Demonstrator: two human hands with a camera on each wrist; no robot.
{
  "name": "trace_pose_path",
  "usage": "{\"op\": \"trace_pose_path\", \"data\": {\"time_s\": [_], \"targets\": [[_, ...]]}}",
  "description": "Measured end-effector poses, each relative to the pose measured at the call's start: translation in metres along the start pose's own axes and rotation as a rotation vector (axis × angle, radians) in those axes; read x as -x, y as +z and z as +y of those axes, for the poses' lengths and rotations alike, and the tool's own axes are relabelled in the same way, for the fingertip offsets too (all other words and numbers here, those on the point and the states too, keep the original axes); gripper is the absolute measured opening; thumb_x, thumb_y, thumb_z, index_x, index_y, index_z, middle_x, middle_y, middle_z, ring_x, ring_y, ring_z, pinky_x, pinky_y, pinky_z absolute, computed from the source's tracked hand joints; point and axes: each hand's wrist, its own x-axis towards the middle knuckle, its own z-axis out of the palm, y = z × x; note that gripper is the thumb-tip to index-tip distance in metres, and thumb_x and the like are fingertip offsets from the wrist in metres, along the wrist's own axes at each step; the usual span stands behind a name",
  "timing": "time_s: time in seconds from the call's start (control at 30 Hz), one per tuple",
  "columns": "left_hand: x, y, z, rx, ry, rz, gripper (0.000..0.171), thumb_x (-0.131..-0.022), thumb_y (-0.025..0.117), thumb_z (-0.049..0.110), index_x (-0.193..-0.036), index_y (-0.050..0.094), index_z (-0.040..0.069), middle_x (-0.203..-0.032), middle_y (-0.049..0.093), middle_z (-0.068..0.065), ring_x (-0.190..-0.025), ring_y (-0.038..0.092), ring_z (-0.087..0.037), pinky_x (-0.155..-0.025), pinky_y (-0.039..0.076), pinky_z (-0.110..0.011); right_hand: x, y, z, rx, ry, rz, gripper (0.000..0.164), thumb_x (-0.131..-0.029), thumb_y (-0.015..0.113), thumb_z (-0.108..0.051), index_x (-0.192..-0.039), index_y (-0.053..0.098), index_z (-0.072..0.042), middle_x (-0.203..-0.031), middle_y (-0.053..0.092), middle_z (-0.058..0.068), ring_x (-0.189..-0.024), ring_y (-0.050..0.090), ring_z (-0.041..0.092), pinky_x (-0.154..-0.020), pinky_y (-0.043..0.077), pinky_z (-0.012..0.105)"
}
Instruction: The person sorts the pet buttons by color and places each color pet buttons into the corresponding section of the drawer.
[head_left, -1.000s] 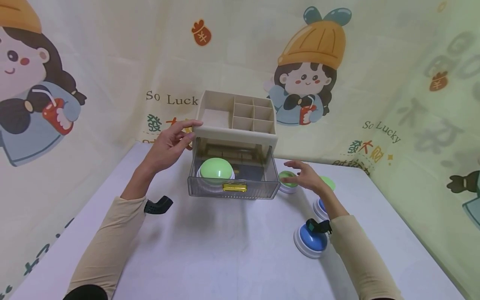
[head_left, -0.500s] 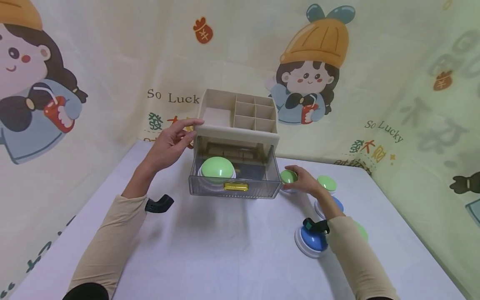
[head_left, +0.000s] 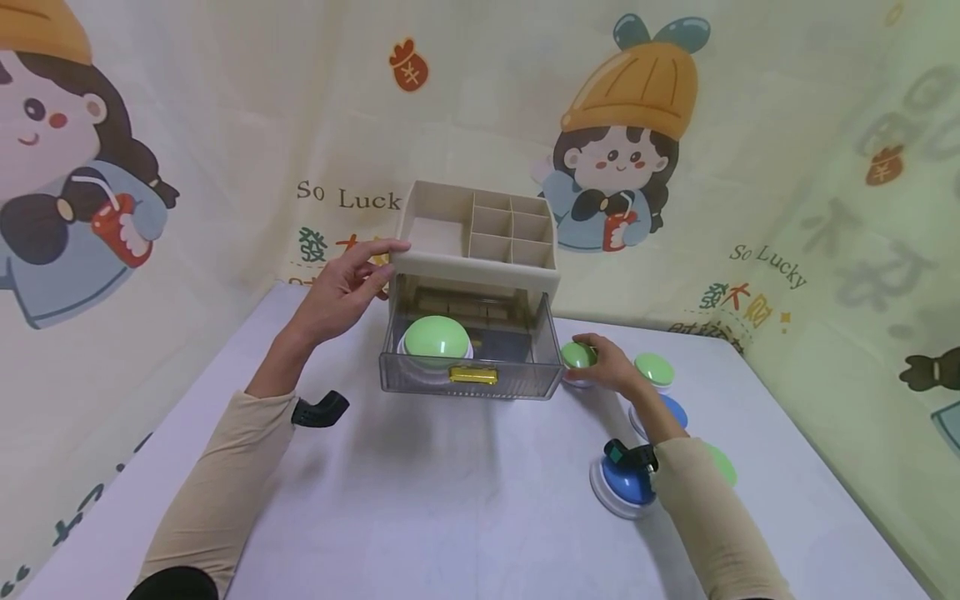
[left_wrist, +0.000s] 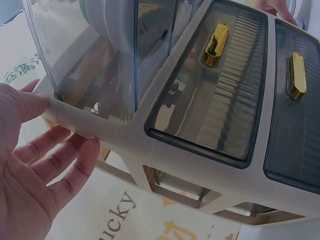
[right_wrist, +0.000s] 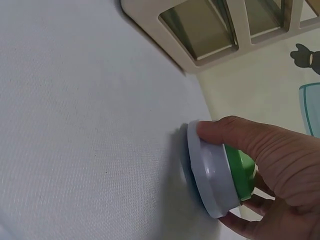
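At its upper left edge, the beige drawer organizer (head_left: 480, 265) is held by my left hand (head_left: 341, 287). In the left wrist view the thumb lies on the frame's edge and the fingers (left_wrist: 75, 170) are bent beside its side wall. The clear top drawer (head_left: 468, 385) is pulled out, with a green push button (head_left: 437, 337) on a white base inside. My right hand (head_left: 611, 364) grips another green push button (right_wrist: 242, 172) by its white base (right_wrist: 212, 175), right of the organizer. In the right wrist view that button sits on the table, its dome partly behind the hand.
Right of the right forearm stand a green button (head_left: 654, 368), a blue button (head_left: 673, 408) and a green one (head_left: 722, 463) partly hidden by the sleeve. Another blue button (head_left: 628, 483) is under the wrist camera. A printed cloth (head_left: 480, 100) hangs behind the white table (head_left: 450, 517).
My right hand has closed around the green button beside the organizer, from hovering over it with spread fingers. My left hand keeps its hold on the organizer.
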Motion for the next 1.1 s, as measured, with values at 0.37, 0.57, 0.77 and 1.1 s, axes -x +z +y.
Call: {"op": "trace_pose_path", "data": {"time_s": [0.37, 0.57, 0.77, 1.1], "targets": [[0.0, 0.001, 0.001, 0.006, -0.003, -0.007, 0.04, -0.106, 0.055, 0.011, -0.145, 0.056, 0.018, -0.144, 0.055, -0.007, -0.102, 0.062, -0.022, -0.082, 0.056, -0.031, 0.005, -0.007, 0.004, -0.252, 0.003, 0.062, 0.081, -0.086, 0.083, -0.024, -0.153, 0.043, -0.003, -0.154, 0.045, 0.019, -0.138, 0.043, 0.042, -0.111, 0.038, 0.054], [0.001, 0.001, 0.001, 0.007, -0.008, -0.007, 0.04, -0.106, 0.055, 0.012, -0.145, 0.056, 0.018, -0.144, 0.055, -0.008, -0.103, 0.062, -0.021, -0.083, 0.055, -0.028, 0.01, -0.012, 0.002, -0.339, 0.018, 0.082, 0.082, -0.088, 0.081, -0.025, -0.156, 0.039, -0.007, -0.159, 0.039, 0.018, -0.144, 0.036, 0.041, -0.115, 0.034, 0.058], [0.001, 0.001, 0.002, 0.014, -0.004, -0.008, 0.039, -0.106, 0.055, 0.01, -0.145, 0.056, 0.017, -0.145, 0.055, -0.007, -0.1, 0.063, -0.018, -0.082, 0.055, -0.027, 0.017, -0.017, -0.006, -0.373, 0.016, 0.118, 0.085, -0.088, 0.083, -0.027, -0.158, 0.038, -0.011, -0.161, 0.035, 0.015, -0.146, 0.031, 0.04, -0.116, 0.031, 0.06], [0.0, 0.001, 0.002, 0.024, -0.002, -0.005, 0.039, -0.106, 0.054, 0.009, -0.145, 0.057, 0.016, -0.144, 0.055, -0.008, -0.098, 0.063, -0.017, -0.081, 0.055, -0.027, 0.033, -0.021, -0.021, -0.386, -0.031, 0.135, 0.085, -0.089, 0.081, -0.027, -0.16, 0.035, -0.013, -0.162, 0.035, 0.014, -0.147, 0.03, 0.038, -0.116, 0.031, 0.063]]}}
